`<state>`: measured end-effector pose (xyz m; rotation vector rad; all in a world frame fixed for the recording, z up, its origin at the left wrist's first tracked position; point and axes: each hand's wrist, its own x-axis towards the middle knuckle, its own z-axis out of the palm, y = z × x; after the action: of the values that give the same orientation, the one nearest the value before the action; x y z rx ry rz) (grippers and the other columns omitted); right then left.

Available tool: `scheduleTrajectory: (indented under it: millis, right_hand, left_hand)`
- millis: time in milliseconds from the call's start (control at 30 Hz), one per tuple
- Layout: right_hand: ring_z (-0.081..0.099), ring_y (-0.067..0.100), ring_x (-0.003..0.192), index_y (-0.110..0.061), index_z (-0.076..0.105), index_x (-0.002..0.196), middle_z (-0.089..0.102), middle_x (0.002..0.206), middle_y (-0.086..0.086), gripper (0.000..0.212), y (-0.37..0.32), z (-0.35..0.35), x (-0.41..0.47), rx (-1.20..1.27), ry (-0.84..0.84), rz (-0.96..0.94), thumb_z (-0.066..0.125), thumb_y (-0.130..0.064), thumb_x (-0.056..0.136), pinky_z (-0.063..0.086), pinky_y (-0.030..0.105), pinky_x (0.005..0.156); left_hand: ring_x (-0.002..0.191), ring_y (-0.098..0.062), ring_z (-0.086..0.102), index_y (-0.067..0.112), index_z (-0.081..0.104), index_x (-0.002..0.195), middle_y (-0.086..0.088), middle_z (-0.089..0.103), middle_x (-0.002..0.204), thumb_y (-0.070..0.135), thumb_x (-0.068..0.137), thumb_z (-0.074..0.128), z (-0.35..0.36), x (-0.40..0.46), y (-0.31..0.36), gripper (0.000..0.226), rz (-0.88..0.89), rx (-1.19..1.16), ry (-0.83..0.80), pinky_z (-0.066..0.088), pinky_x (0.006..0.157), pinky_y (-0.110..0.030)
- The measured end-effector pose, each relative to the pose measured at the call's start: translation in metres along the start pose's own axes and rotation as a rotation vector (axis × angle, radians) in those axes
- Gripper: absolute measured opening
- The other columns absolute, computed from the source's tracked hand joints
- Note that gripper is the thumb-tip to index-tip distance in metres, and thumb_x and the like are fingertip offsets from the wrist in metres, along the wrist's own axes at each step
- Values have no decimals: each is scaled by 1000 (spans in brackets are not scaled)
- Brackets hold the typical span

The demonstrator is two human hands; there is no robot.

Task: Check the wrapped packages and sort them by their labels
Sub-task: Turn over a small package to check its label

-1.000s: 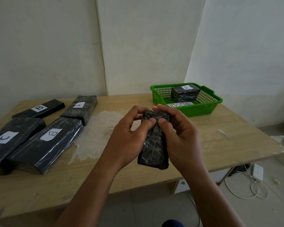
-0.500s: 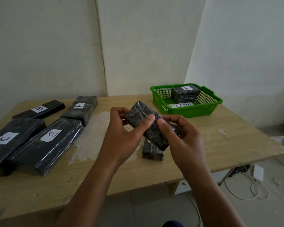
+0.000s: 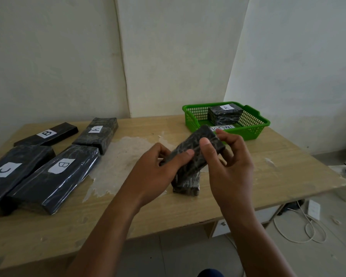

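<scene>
Black wrapped package (image 3: 196,148) held tilted above the table (image 3: 288,168), gripped from both sides. Left hand (image 3: 158,172) clasps its lower end, thumb across the top face, fingers curled under. Right hand (image 3: 228,166) pinches the upper end, thumb on top, fingers behind. Second small package (image 3: 186,186) lies on the table just below both hands. Green basket (image 3: 254,124) beyond the right hand
</scene>
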<state>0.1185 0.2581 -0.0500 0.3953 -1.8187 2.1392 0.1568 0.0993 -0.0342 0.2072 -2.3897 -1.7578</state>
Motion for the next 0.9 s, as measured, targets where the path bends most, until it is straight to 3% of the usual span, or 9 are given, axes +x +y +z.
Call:
scheduleTrajectory:
  millis: [100, 200, 300, 400, 500, 600, 767, 900]
  right_hand:
    - [73, 10, 109, -22, 75, 105, 75, 118, -3, 34, 1, -2, 1, -141, -77, -36, 72, -48, 84, 65, 34, 87]
    - [75, 8, 96, -16, 77, 109, 78, 102, -3, 34, -3, -3, 0, -111, -166, -50, 65, -43, 91, 61, 24, 76]
    - [75, 11, 95, -14, 75, 113, 77, 102, 2, 27, -2, -5, -1, -70, -240, -60, 62, -33, 100, 60, 23, 75]
    - [75, 18, 99, -22, 75, 113, 77, 103, 0, 22, 1, -5, -1, -93, -262, -60, 71, -37, 97, 64, 34, 79]
    - [76, 19, 97, -28, 75, 107, 76, 99, -5, 23, 1, -1, -2, -142, -247, -64, 66, -44, 92, 66, 49, 82]
    - [76, 19, 91, -33, 75, 100, 76, 94, -5, 11, 0, 2, 0, -153, -233, -69, 66, -35, 93, 64, 59, 77]
    - [76, 21, 90, -30, 75, 101, 76, 93, -4, 11, -5, 3, 0, -153, -233, -60, 65, -30, 95, 64, 59, 76]
    - [74, 16, 104, -27, 73, 118, 75, 106, -9, 28, -7, 2, -2, -153, -240, -70, 67, -41, 95, 66, 46, 85]
  left_hand:
    - [108, -11, 72, 38, 64, 114, 12, 73, 117, 70, 72, 81, -3, 2, 2, 55, 82, -68, -89, 63, 91, -41]
    - [108, -10, 74, 46, 64, 128, 13, 73, 121, 58, 79, 71, -3, 0, 8, 51, 172, -107, -133, 64, 91, -40]
    - [109, -12, 73, 49, 63, 133, 11, 72, 122, 59, 79, 66, -3, -1, 9, 55, 204, -121, -110, 65, 90, -40]
    - [104, -12, 75, 44, 68, 124, 7, 74, 117, 59, 82, 63, -2, 0, 9, 45, 194, -144, -87, 66, 88, -40]
    - [98, -16, 77, 37, 70, 110, 6, 75, 112, 56, 84, 63, -1, 0, 10, 33, 191, -154, -55, 66, 84, -45]
    - [96, -19, 75, 35, 68, 106, 7, 74, 108, 54, 86, 64, 0, 1, 8, 28, 213, -135, -41, 66, 84, -47]
    - [96, -18, 75, 34, 67, 104, 8, 74, 105, 54, 85, 64, 2, 0, 8, 28, 235, -159, -26, 66, 83, -45]
    - [105, -15, 75, 37, 68, 115, 5, 75, 114, 51, 95, 58, 3, 2, 7, 27, 211, -192, 12, 65, 88, -44]
